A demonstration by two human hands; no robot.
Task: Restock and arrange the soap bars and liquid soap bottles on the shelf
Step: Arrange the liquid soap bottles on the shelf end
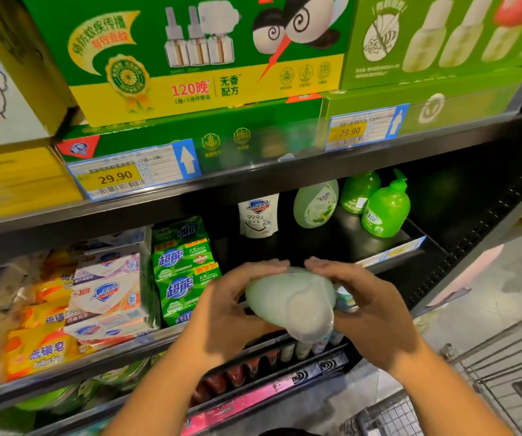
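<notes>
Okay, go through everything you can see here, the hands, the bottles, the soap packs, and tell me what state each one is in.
Held pale green bottle: tilted, in front of the shelf, between both hands.
Left hand: grips its left side.
Right hand: grips its right side.
White pouch: upright on the shelf.
Round pale green bottle: standing on the shelf.
Green pump bottles: upright, pumps on.
Green soap packs: stacked.
Safeguard soap boxes: stacked, askew.

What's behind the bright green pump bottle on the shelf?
A second green bottle, partly covered by the pump bottle; anything further back is lost in shadow.
</notes>
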